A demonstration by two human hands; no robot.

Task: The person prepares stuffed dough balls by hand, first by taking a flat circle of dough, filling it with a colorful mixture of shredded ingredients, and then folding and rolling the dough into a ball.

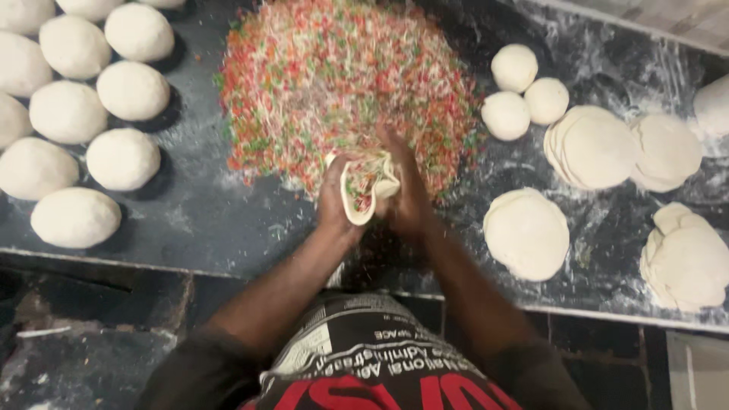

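While the head camera looks straight down, the left hand (334,199) and the right hand (406,199) are pressed together around a folded dough wrapper (367,188), clamped on it from both sides, with red and green filling showing in its open mouth. That wrapper sits at the near rim of a large heap of red, green and white shredded filling (345,80), which spreads over the middle of the dark, flour-dusted counter (205,220). Open room on the slab is narrow: a bare strip runs left of the heap between it and the dough balls, and another lies along the pale front edge by the left forearm; to the right the floury surface is crowded. On the left, about eleven stuffed dough balls (121,158) lie in loose rows, some cut off by the frame's edge. Right of the heap, three small dough balls (524,95) huddle touching each other. Beyond them lie four stacks of flat rolled discs (525,234), one near the right forearm, two side by side farther back, one at the right edge near the counter's front. A pale lump at the far right edge is cut off and cannot be identified.
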